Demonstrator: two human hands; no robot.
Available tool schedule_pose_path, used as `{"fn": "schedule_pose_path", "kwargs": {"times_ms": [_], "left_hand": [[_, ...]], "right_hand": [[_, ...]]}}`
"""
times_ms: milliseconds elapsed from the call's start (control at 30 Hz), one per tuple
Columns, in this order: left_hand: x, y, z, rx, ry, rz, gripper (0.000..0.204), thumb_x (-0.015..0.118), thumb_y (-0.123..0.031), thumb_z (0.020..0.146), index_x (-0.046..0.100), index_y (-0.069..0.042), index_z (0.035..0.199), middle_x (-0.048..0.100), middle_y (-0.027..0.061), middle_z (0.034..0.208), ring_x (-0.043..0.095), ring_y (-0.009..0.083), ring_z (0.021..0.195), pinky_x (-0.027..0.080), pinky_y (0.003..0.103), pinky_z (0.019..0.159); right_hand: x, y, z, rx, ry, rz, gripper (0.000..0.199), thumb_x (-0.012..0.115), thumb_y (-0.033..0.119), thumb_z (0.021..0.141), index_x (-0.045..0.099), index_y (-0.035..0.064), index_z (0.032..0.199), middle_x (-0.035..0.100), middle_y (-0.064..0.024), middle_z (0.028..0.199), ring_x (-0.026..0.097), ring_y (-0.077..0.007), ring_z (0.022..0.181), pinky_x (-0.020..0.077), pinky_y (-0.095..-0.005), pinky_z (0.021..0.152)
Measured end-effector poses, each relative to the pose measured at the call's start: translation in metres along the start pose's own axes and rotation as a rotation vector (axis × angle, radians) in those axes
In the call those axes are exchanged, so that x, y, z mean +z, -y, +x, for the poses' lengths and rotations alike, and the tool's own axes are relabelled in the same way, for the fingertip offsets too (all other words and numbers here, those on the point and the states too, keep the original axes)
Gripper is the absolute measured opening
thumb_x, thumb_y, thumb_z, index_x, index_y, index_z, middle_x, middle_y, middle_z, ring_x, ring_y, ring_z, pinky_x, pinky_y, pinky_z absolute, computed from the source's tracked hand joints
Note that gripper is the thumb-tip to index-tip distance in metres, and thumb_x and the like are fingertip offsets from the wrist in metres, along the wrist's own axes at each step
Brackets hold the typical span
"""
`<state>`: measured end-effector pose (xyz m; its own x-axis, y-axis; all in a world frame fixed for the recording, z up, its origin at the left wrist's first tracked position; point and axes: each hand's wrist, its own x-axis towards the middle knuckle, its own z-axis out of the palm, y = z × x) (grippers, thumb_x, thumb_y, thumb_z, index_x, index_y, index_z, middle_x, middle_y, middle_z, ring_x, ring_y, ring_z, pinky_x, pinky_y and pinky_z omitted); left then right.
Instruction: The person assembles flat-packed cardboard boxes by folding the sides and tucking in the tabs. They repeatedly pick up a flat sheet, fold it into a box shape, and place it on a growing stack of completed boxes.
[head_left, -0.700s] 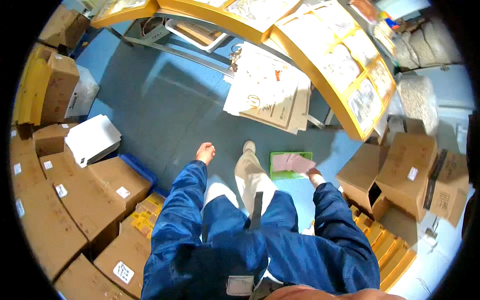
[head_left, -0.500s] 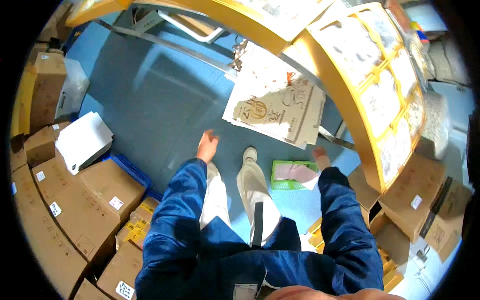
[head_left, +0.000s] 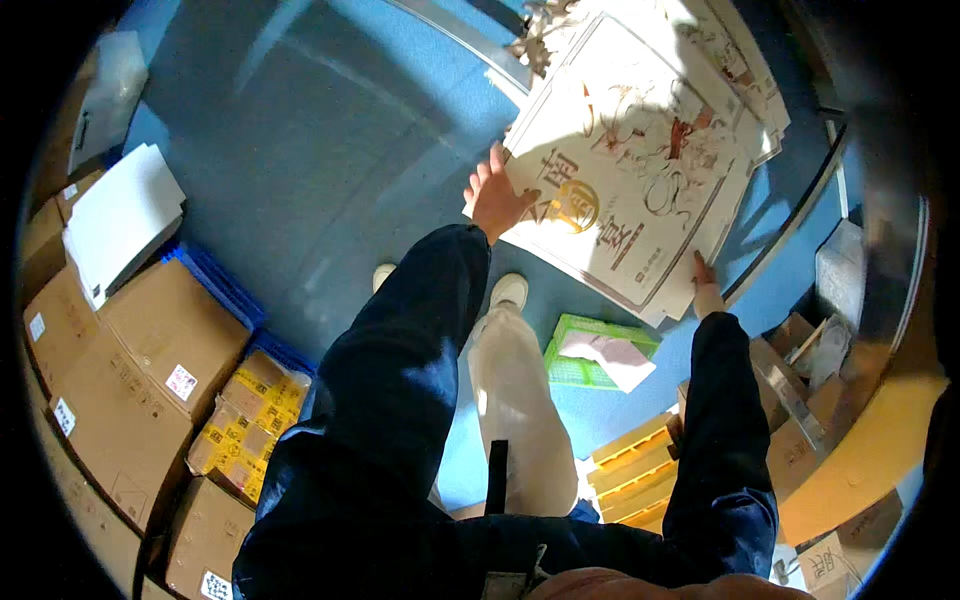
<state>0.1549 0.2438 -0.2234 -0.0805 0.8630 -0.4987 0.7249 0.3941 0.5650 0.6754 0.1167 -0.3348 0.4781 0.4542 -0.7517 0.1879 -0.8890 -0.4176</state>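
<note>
A stack of flat printed cardboard sheets (head_left: pixel 640 215) lies ahead of me, off-white with brown and gold print and a line drawing. My left hand (head_left: pixel 498 200) is at its left edge. Its fingers are spread along the rim and the thumb reaches over the top sheet. Near the stack's right front corner is my right hand (head_left: pixel 704 277), close against the edge. Its fingers are small and partly hidden, so whether they grip the cardboard cannot be made out. A green basket (head_left: pixel 570 374) with pale pink paper (head_left: pixel 608 356) stands just in front of the stack.
Brown cartons (head_left: pixel 150 330) line the left side, with white sheets (head_left: pixel 120 220) on top and a blue crate (head_left: pixel 215 290) beside them. Yellow slatted crates (head_left: pixel 635 470) stand near my right arm. A metal rail (head_left: pixel 800 210) runs past the stack's right side.
Both hands have moved forward to the cardboard stack, the left one to its left edge, the right one to its right corner. My view has shifted, and the yellow-edged shelf has mostly left it.
</note>
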Motion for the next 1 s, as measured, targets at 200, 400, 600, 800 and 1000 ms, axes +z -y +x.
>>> {"fn": "schedule_pose_path", "kwargs": {"times_ms": [200, 400, 600, 800, 1000], "left_hand": [[0.039, 0.033, 0.019, 0.093, 0.011, -0.069, 0.094, 0.079, -0.040, 0.061, 0.030, -0.010, 0.135, 0.048, 0.0150, 0.114, 0.045, 0.0355, 0.106, 0.035, 0.048, 0.089], [0.052, 0.063, 0.043, 0.074, 0.213, -0.302, 0.087, 0.081, -0.038, 0.060, 0.038, -0.003, 0.127, 0.054, 0.0152, 0.112, 0.052, 0.0296, 0.106, 0.042, 0.037, 0.087], [0.053, 0.097, -0.011, -0.119, 0.625, -0.955, 0.050, 0.074, -0.020, 0.073, 0.054, 0.000, 0.114, 0.063, 0.0089, 0.104, 0.059, 0.0186, 0.092, 0.048, 0.032, 0.079], [0.029, 0.134, -0.015, -0.301, 0.643, -0.956, 0.043, 0.070, -0.020, 0.079, 0.056, 0.000, 0.114, 0.064, 0.0090, 0.102, 0.061, 0.0168, 0.090, 0.049, 0.029, 0.077], [0.011, 0.167, 0.011, -0.422, 0.627, -0.760, 0.045, 0.069, -0.022, 0.079, 0.055, 0.000, 0.116, 0.063, 0.0099, 0.105, 0.060, 0.0170, 0.090, 0.047, 0.028, 0.079]], "right_hand": [[-0.040, -0.025, -0.073, -0.415, 0.021, -0.248, 0.044, 0.054, 0.014, 0.086, 0.047, 0.0151, 0.129, 0.053, -0.0078, 0.099, 0.049, -0.0182, 0.069, 0.0416, -0.0301, 0.056], [-0.107, -0.027, -0.127, -0.432, -0.173, -0.146, 0.045, 0.069, 0.029, 0.080, 0.053, 0.0136, 0.119, 0.049, 0.0017, 0.079, 0.046, -0.0128, 0.065, 0.0419, -0.0263, 0.055], [-0.078, 0.082, -0.165, -0.024, -0.115, 0.117, 0.049, 0.072, 0.025, 0.075, 0.052, 0.0138, 0.118, 0.055, -0.0013, 0.100, 0.051, -0.0164, 0.084, 0.0457, -0.0332, 0.069], [-0.005, 0.036, -0.108, -0.017, 0.149, 0.431, 0.058, 0.072, 0.039, 0.073, 0.051, 0.0119, 0.119, 0.050, -0.0030, 0.113, 0.051, -0.0196, 0.092, 0.0424, -0.0344, 0.080], [0.048, -0.014, -0.086, 0.128, 0.327, 0.118, 0.065, 0.068, 0.047, 0.075, 0.048, 0.0110, 0.124, 0.044, -0.0055, 0.128, 0.042, -0.0218, 0.117, 0.0338, -0.0390, 0.097]]}}
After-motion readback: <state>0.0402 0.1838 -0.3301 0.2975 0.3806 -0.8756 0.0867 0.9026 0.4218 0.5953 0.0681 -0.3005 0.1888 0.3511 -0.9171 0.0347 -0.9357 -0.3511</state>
